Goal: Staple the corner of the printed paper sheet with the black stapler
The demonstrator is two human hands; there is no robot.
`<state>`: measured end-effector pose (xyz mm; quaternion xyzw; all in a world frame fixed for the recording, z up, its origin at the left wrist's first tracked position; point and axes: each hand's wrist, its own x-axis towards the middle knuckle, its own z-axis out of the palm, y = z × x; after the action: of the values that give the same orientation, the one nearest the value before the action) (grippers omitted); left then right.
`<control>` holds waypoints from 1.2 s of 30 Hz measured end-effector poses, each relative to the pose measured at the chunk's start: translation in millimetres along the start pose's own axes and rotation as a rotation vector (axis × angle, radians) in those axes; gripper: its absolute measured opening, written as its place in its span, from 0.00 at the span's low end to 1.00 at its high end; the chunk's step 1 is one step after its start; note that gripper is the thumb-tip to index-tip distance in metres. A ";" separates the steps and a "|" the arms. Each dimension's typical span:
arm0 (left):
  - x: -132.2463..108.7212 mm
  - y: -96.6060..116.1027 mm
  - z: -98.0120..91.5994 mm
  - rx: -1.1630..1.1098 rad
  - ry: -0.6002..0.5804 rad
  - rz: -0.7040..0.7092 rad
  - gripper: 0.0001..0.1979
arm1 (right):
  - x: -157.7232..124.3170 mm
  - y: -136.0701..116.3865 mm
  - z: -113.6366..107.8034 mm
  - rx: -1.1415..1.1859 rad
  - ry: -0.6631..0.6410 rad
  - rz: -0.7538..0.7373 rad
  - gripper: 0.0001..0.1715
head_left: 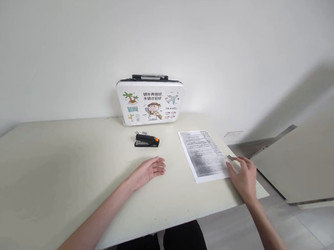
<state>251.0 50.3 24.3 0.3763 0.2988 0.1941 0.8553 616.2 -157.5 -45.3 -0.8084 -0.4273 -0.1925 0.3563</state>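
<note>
White wall (76, 43) fills the back. Pale table (43, 164) in front of it, few small dark specks on top. Pale board (303, 164) off the right side, near the table's corner. Grey floor (295, 226) lower right. Dark trouser legs (185, 240) at the front edge, bottom of view.

Case (149, 118): white, black handle on top, stands at the back of the table by the wall. Printed front: cartoon figure in a hat, palm trees, plane, "TRAVEL", Chinese text.

Paper (200, 152): one printed sheet, flat on the table's right part, set at a slant. Grey shading over much of the text. Lower right corner is under or behind the right hand.

Left hand (150, 169): over the table between stapler and front edge, fingers loosely bent and apart from the thumb side, nothing held. Right hand (243, 176): at the paper's right edge, fingers bent, thumb and forefinger apart at the tips; can't tell if it grips anything.

Stapler (146, 140): black with orange patch, lies lengthwise in front of the case, just beyond the left hand, apart from it. Metal bits (144, 133) right behind it, partly hidden. Strip (230, 157): small, grey, at the right forefinger's tip by the paper's edge; contact unclear.
</note>
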 end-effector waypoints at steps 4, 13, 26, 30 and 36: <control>0.7 -0.7 -1.5 0.013 -0.023 0.020 0.10 | -6.6 -25.0 -2.9 0.001 -0.105 -0.200 0.23; -4.5 2.7 3.2 0.169 -0.009 0.204 0.15 | -18.7 -43.2 -2.1 0.079 -0.385 -0.333 0.26; -30.2 -21.8 18.1 0.940 -0.033 0.637 0.14 | -104.7 -163.0 -81.2 0.160 -0.562 -0.576 0.17; -56.2 -27.4 -1.5 1.140 -0.049 0.618 0.24 | -89.3 -199.4 -82.4 0.382 -0.765 -0.626 0.12; -102.1 -3.8 -58.2 1.273 0.114 0.559 0.22 | -26.8 -221.4 4.4 0.517 -0.654 -0.567 0.17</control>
<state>136.9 21.7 27.3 0.8565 0.2907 0.2136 0.3691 417.9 -84.7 26.3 -0.5638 -0.7529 0.0937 0.3262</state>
